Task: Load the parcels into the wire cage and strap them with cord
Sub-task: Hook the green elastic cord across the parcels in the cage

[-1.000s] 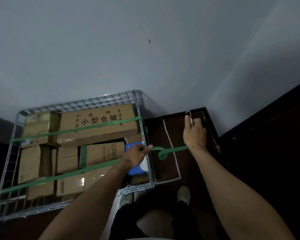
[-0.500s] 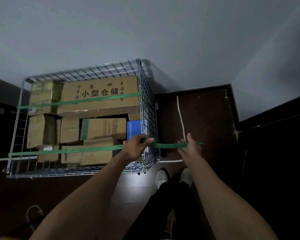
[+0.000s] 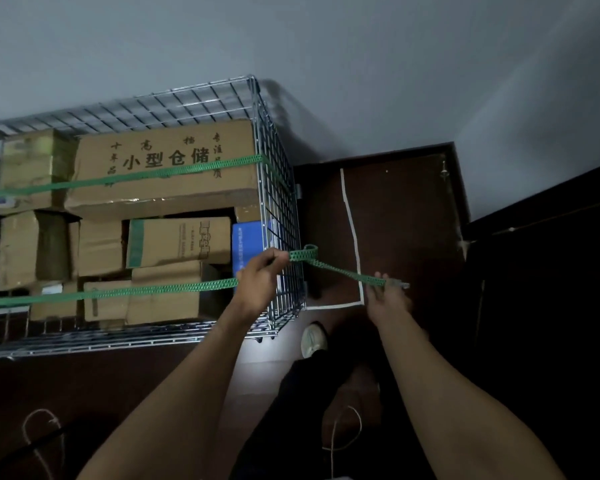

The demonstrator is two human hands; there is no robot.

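Observation:
A wire cage holds several cardboard parcels and a blue box. One green cord runs across the big printed parcel at the top. A second green cord crosses the lower parcels to my left hand, which pinches it at the cage's right edge, where the cord makes a small loop. From there the cord slopes down right to my right hand, which grips its end with a metal hook.
The cage stands against a grey wall on a dark brown floor marked with white tape. A dark cabinet rises on the right. My shoe is beside the cage's near right corner. White string lies on the floor near me.
My right hand has drawn the cord's hook end further right and down, away from the cage. A small loop has formed by my left hand. The view has moved closer to the cage.

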